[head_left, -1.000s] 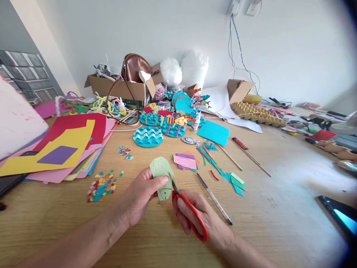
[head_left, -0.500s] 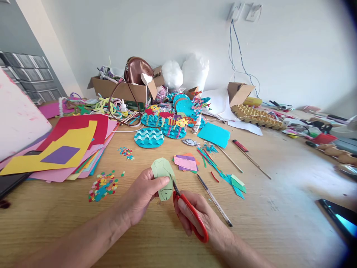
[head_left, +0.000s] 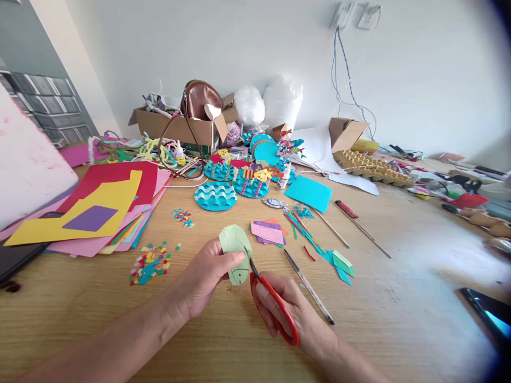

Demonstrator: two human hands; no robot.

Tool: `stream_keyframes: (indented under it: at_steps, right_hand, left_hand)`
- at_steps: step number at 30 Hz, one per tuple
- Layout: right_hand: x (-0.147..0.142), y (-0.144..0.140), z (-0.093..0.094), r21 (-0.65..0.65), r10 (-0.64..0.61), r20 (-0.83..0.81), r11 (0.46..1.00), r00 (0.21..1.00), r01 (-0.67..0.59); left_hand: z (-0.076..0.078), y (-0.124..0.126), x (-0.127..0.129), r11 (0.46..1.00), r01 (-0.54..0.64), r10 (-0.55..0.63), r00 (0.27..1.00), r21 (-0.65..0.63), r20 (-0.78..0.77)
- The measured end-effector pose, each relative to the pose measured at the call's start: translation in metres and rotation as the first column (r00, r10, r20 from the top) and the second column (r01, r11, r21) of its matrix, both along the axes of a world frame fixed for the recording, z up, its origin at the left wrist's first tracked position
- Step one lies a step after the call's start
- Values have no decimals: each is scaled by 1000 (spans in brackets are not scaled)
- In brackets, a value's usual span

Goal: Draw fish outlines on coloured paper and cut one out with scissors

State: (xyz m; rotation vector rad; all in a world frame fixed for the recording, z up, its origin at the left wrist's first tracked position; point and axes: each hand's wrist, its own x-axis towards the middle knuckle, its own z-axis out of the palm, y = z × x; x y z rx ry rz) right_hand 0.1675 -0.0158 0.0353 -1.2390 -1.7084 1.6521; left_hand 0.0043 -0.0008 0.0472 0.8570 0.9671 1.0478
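Between the thumb and fingers of my left hand (head_left: 213, 268) is a piece of light green paper (head_left: 235, 238) with a fish outline drawn on it, its eye and mouth at the lower end. My right hand (head_left: 281, 303) grips red-handled scissors (head_left: 288, 324) by the loops. Their dark blades meet the right edge of the paper, close to my left thumb. Just right of the scissors a pen (head_left: 309, 287) lies on the table. Beyond my hands rests a small stack of coloured paper pieces (head_left: 268, 233), the top pink one bearing a drawn outline.
Confetti dots (head_left: 149, 264) lie left of my left hand. Large coloured sheets (head_left: 115, 183) are piled at the left. Blue egg-carton bases (head_left: 215, 197) with paper fish stand behind, near a glue bottle (head_left: 283, 178). A craft knife (head_left: 346, 208) and a phone (head_left: 489, 314) are at the right.
The whole scene has shifted slightly to the right in view. My hands, the green paper and the scissors keep nearly the same position relative to each other.
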Motion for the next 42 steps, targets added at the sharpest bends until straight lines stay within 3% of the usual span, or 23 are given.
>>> stream_keyframes:
  at_steps: [7, 15, 42]
  right_hand:
    - [0, -1, -2, -30, -7, -21, 1000, 1000, 7]
    - [0, 0, 1, -57, 14, -27, 998, 1000, -16]
    - [1, -1, 1, -19, 4, -14, 1000, 1000, -4]
  left_hand:
    - [-6, 2, -1, 996, -44, 47, 998, 79, -40]
    - [-6, 2, -1, 991, -6, 23, 992, 137, -120]
    - [-5, 3, -6, 998, 41, -37, 997, 47, -70]
